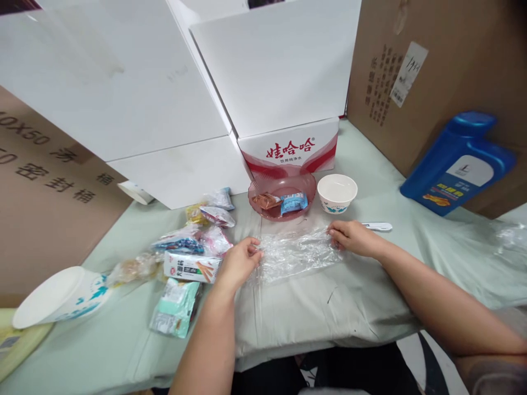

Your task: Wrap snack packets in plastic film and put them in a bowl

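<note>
A crumpled sheet of clear plastic film (294, 255) is stretched between my two hands, low over the cloth-covered table. My left hand (242, 259) pinches its left end, and my right hand (349, 237) pinches the right end. Just beyond the film sits a pink ribbed bowl (255, 211) with a brown snack packet (267, 201) and a blue snack packet (294, 203) inside. To its right stands a white paper bowl (337, 192) with a blue leaf print. Partly behind my right hand lies a white-handled utility knife (379, 226).
Several snack packets (181, 241) are heaped left of my left hand, with a green packet (176, 307) in front. A large paper bowl (61, 296) is tilted at far left. At right stands a blue bottle (457, 164). White boxes (272, 71) and a brown carton (444, 71) wall the back.
</note>
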`<state>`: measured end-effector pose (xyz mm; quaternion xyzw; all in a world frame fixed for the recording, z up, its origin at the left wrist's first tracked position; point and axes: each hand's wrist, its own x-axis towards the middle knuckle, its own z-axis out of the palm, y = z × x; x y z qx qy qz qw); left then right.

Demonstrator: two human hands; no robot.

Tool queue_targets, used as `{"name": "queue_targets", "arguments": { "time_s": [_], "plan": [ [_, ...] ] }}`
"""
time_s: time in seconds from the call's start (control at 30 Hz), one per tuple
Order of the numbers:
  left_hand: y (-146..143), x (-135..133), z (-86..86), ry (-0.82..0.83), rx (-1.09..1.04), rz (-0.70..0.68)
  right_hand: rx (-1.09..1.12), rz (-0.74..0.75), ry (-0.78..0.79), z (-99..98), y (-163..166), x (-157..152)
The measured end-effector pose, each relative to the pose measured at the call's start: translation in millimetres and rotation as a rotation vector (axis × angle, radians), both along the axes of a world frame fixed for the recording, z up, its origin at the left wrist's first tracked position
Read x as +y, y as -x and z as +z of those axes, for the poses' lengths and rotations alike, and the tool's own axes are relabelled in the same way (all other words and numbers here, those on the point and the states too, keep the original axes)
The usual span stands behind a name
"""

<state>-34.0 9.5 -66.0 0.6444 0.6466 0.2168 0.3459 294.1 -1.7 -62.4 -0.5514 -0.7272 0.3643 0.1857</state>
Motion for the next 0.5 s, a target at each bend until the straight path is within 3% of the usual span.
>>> {"name": "queue_targets", "arguments": {
  "time_s": [0.2,0.37,0.5],
  "plan": [
    [1,3,5.8,-0.055,-0.253,0.103,0.16,-0.095,0.032,1.5,-1,1],
    [1,5,0.5,-0.111,-0.087,0.171,0.103,0.039,0.191,4.0,-8,-2],
    [1,5,-5.3,-0.07,0.012,0.145,-0.002,0.005,0.069,-0.4,-2,-2]
  ]
}}
